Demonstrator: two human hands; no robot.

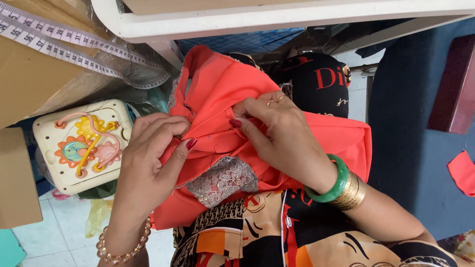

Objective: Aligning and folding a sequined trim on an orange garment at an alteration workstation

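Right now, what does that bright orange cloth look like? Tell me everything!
The orange cloth is smooth, bright coral fabric, bunched and folded on the person's lap. A silvery-grey lace patch is on its lower part. The left hand pinches a fold at its left side; the right hand presses and grips the middle.

The garment is bright coral-orange cloth, bunched and folded in the person's lap at the frame's centre. A grey-silver lace patch sits on it toward 6 o'clock, with a strip of the same lace along its edge at 10 o'clock. Its upper part rises toward 12 o'clock; a flat fold spreads toward 3 o'clock.
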